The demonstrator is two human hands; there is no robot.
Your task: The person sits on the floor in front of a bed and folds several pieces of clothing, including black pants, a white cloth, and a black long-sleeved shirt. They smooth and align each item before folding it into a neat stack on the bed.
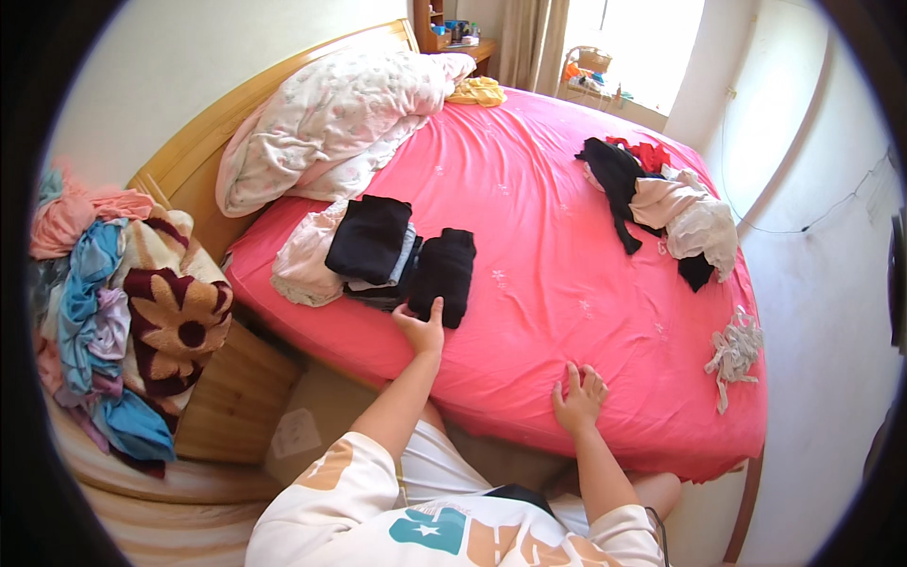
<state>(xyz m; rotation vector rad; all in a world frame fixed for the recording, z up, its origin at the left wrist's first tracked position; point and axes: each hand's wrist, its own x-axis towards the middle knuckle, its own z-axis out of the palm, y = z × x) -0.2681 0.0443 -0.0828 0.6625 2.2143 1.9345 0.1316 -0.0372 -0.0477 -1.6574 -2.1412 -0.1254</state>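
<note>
My left hand (423, 326) rests at the near end of a folded black garment (446, 273), its thumb on the cloth; the other fingers are partly hidden at the garment's edge. Against that garment's left side is a stack of folded clothes with a black one (370, 239) on top and grey and dark ones under it. A folded pale pink lacy garment (310, 259) lies left of the stack. My right hand (581, 400) lies on the pink bed sheet (524, 312) near the bed's front edge, fingers spread, holding nothing.
Loose black, red, beige and white clothes (684, 205) lie at the bed's right side, with a tangle of whitish straps (737, 354) nearer. A floral quilt (340, 120) and yellow cloth (476, 92) lie by the wooden headboard (212, 131). Clothes and a flower-patterned blanket (177, 319) are heaped at left.
</note>
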